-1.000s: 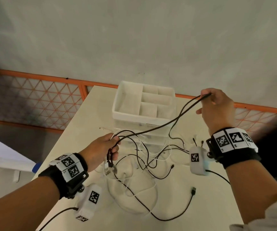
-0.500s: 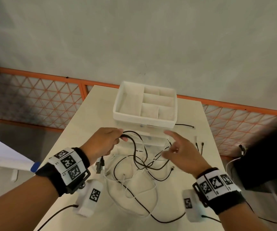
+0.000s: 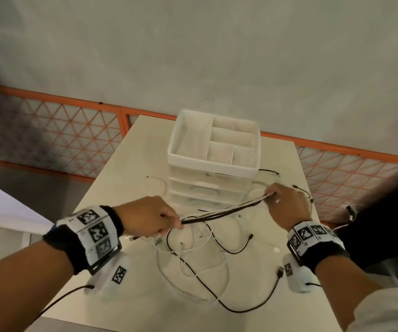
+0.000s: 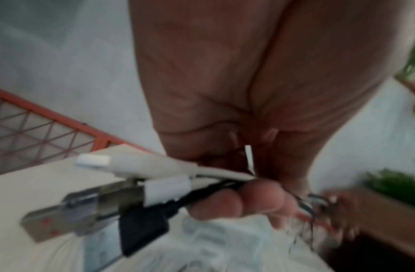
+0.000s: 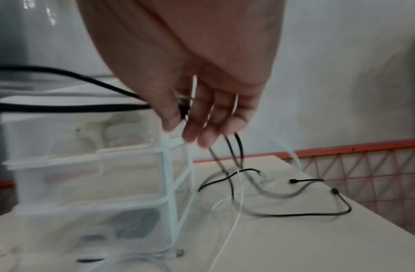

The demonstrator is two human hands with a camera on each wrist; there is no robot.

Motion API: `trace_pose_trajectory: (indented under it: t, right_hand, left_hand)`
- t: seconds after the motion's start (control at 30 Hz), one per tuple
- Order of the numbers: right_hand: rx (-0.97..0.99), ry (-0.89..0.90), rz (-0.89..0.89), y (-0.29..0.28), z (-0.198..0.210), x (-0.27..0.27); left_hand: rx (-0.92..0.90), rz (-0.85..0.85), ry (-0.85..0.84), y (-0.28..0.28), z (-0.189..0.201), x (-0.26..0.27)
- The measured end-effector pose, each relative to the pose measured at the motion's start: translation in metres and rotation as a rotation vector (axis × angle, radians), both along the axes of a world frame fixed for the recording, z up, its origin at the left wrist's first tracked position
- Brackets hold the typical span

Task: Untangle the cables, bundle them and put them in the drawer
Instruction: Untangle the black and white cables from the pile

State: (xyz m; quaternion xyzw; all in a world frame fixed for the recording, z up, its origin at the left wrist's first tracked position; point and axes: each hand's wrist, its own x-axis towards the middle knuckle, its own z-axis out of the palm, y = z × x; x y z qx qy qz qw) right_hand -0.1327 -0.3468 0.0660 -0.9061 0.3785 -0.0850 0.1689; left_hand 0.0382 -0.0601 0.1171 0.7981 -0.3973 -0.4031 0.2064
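Cables [image 3: 224, 212] stretch left-to-right, rising rightward, gripped by curled left-hand fingers [image 3: 169, 225] and right-hand fingers [image 3: 273, 196].

Pale plaster wall [image 3: 193, 44] — orange lattice railing [image 3: 49, 130] runs along its base; cream tabletop [image 3: 131, 168], far edge near railing.

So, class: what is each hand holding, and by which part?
Both hold the same cable strands: the left hand grips the plug ends; the right hand pinches them farther along.
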Motion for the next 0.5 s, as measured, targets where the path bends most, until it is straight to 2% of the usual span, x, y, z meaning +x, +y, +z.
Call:
trace_pose_trajectory:
  t: [0.03,0.07,0.2,0.27,0.37,0.43,0.5]
  right_hand:
    - [-0.01,-0.114,-0.031,-0.003,-0.003,0.001]
    - [0.039,-0.14,-0.04,-0.002,-0.006,0.001]
    - [0.296,0.201,0.034,0.013,-0.037,-0.008]
    - [0.34,0.207,0.055,0.021,-0.039,-0.011]
    - [0.427,0.039,0.198,0.052,-0.023,-0.005]
    - [0.49,0.022,0.338,0.08,-0.015,0.001]
    - [0.547,0.067,0.379,0.098,-0.018,0.006]
  left_hand:
    - [0.036,0.018,-0.003,0.0,-0.014,-0.002]
    - [0.05,0.038,-0.019,-0.002,-0.027,-0.004]
    - [0.012,0.125,-0.138,-0.013,-0.064,-0.009]
    - [-0.039,0.185,-0.136,-0.018,-0.067,-0.013]
    - [-0.131,0.225,-0.117,-0.027,-0.062,-0.018]
    - [-0.206,0.206,-0.115,-0.034,-0.052,-0.023]
    - [-0.271,0.134,-0.076,-0.038,-0.042,-0.026]
